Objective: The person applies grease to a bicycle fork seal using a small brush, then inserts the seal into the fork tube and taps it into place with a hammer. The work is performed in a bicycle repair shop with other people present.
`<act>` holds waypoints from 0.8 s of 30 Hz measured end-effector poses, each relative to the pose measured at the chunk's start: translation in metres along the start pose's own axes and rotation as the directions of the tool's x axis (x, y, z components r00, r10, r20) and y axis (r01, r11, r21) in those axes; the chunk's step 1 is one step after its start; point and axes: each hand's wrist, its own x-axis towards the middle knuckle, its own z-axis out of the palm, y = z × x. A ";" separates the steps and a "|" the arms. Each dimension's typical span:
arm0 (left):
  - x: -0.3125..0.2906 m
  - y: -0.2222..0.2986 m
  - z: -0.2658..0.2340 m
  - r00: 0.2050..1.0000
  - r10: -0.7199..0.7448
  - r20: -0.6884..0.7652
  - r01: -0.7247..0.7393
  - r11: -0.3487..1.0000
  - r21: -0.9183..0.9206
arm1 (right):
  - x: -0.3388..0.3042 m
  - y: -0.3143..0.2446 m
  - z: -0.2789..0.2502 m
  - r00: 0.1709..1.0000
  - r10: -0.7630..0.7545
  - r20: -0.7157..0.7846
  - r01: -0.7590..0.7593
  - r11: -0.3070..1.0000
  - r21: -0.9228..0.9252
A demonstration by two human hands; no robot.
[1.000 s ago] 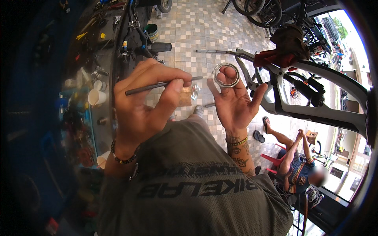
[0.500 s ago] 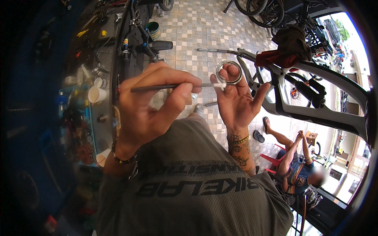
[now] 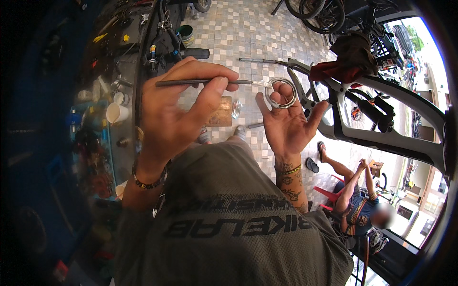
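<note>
Pinched between the thumb and fingers of my left hand is a thin, dark-handled brush, lying nearly level. Its pale tip meets the upper left rim of a shiny metal ring, which looks like a bearing. That ring rests around the bent fingertips of my right hand, palm up, with the thumb held out to the side. Whitish stuff shows at the brush tip; I cannot tell if it is bristle or grease.
A grey and black bike frame stands close on the right, a dark red cloth over it. On the left, a workbench holds a paper cup and a blue tray of parts. A seated person is at lower right.
My left hand has moved up, carrying the brush tip from the ring's lower left to its upper left rim. My right hand stays nearly still, with the ring slightly shifted.
</note>
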 end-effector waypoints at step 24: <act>0.005 0.011 -0.003 0.980 0.165 0.108 -0.183 0.965 0.188 | -0.009 -0.001 0.000 0.992 -0.010 -0.126 -0.008 0.990 -0.141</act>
